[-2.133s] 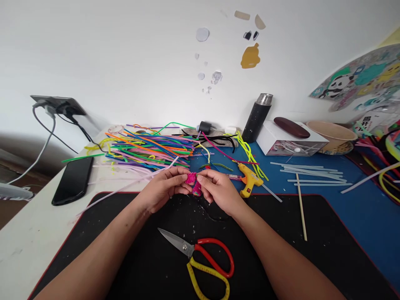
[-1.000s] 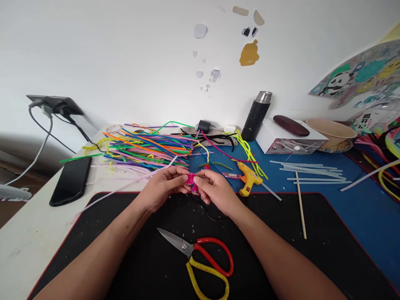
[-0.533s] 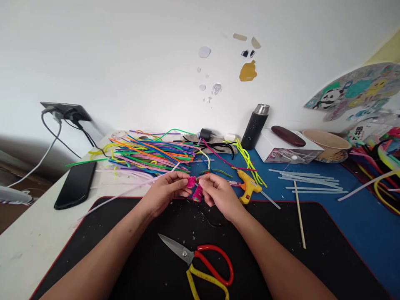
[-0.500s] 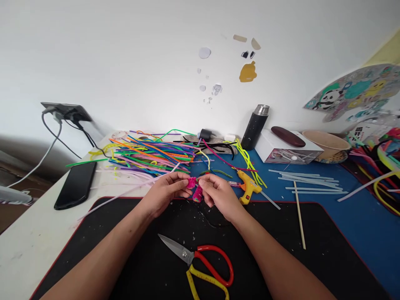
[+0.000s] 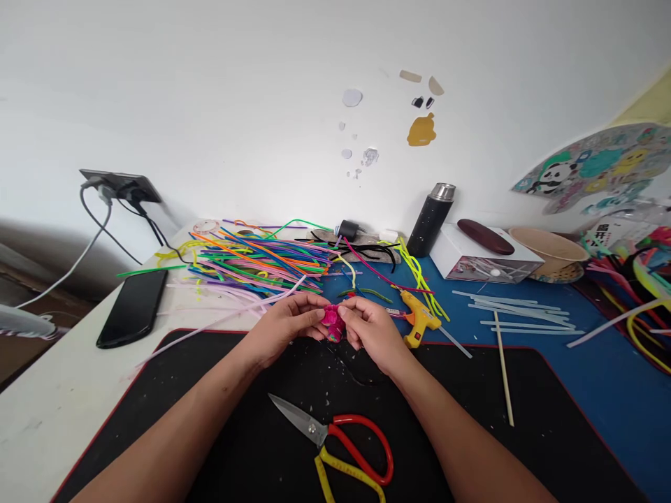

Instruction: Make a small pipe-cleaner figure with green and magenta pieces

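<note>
Between my two hands is a small magenta coil of pipe cleaner, held above the far edge of the black mat. My left hand pinches its left side, thumb against fingers. On the other side, my right hand is closed on it with thumb and forefinger. The fingers of both hands nearly meet and cover part of the coil. Scissors with a red and a yellow handle lie on the mat below the hands. A yellow glue gun rests just right of my right hand.
Many coloured pipe cleaners lie in a pile at the back left, near a black phone. A black flask and a white box stand by the wall. Glue sticks and a wooden stick lie at right.
My hands have come closer together, and the magenta pieces that were apart now touch or overlap between the fingers. The whole view has shifted slightly.
</note>
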The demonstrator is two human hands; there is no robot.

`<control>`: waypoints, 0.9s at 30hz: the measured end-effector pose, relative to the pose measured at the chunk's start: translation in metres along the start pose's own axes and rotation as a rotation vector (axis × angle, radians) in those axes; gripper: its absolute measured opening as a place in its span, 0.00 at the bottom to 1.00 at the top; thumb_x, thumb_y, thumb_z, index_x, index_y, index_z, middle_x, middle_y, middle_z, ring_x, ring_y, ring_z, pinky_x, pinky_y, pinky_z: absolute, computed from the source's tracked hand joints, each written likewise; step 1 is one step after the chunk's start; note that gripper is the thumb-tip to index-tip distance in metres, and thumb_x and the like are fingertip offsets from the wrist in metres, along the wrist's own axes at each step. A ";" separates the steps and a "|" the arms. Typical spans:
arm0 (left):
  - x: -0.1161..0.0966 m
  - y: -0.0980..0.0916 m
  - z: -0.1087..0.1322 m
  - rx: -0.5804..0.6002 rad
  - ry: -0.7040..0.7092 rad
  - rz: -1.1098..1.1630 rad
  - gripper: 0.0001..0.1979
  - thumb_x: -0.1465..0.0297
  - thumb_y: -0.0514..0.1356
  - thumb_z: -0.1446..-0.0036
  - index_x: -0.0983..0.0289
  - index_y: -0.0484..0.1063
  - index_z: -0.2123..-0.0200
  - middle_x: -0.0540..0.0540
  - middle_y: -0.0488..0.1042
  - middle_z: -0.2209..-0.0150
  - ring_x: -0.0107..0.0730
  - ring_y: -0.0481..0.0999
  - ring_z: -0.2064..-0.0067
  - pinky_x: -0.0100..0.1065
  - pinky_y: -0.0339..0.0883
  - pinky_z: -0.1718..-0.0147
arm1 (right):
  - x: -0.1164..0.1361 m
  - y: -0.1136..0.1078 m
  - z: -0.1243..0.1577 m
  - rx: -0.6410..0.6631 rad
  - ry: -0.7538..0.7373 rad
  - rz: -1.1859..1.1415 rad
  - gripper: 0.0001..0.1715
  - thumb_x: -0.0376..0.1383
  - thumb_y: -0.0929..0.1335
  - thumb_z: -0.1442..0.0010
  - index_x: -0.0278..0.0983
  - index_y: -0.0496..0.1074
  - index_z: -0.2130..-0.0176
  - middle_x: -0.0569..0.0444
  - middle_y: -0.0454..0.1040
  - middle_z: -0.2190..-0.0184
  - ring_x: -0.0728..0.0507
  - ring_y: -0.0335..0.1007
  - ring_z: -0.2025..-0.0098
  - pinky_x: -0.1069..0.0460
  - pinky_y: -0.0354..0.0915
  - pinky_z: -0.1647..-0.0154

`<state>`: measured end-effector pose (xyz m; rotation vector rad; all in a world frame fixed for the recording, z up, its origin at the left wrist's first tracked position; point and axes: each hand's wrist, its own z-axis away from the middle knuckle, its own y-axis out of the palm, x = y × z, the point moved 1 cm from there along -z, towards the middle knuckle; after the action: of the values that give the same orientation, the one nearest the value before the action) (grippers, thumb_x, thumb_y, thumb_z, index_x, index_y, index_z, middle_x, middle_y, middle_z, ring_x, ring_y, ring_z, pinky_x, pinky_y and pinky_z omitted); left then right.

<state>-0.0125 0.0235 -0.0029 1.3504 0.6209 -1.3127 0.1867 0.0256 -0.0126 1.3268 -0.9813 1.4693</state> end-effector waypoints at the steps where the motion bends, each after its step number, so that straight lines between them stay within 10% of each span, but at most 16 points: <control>1: -0.001 0.000 0.000 0.005 -0.002 -0.003 0.22 0.60 0.79 0.49 0.65 0.80 0.56 0.55 0.82 0.63 0.34 0.84 0.67 0.31 0.77 0.66 | -0.001 0.000 0.000 -0.006 -0.004 -0.005 0.21 0.53 0.72 0.36 0.37 0.74 0.61 0.65 0.64 0.84 0.50 0.57 0.83 0.54 0.54 0.80; 15: 0.004 -0.010 -0.005 -0.199 0.289 -0.839 0.05 0.66 0.66 0.40 0.58 0.81 0.66 0.54 0.82 0.67 0.42 0.77 0.65 0.36 0.65 0.64 | -0.001 -0.003 -0.002 -0.039 -0.027 -0.030 0.20 0.51 0.72 0.37 0.38 0.73 0.65 0.65 0.63 0.84 0.51 0.56 0.84 0.53 0.56 0.80; 23: 0.003 -0.006 -0.005 -0.232 0.446 -0.813 0.03 0.67 0.68 0.42 0.57 0.83 0.64 0.59 0.82 0.56 0.51 0.78 0.50 0.43 0.67 0.46 | -0.002 -0.001 -0.002 -0.021 -0.022 -0.008 0.20 0.52 0.72 0.36 0.37 0.74 0.62 0.65 0.63 0.84 0.50 0.56 0.84 0.53 0.56 0.79; 27: -0.006 -0.005 0.001 -0.228 0.379 -0.681 0.13 0.58 0.63 0.33 0.59 0.83 0.58 0.56 0.83 0.59 0.44 0.79 0.56 0.37 0.69 0.55 | -0.001 -0.001 -0.001 -0.024 -0.017 0.002 0.20 0.52 0.72 0.36 0.38 0.73 0.62 0.65 0.63 0.84 0.50 0.56 0.84 0.53 0.56 0.79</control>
<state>-0.0186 0.0261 0.0013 1.2485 1.5452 -1.4518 0.1876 0.0268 -0.0136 1.3228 -1.0087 1.4460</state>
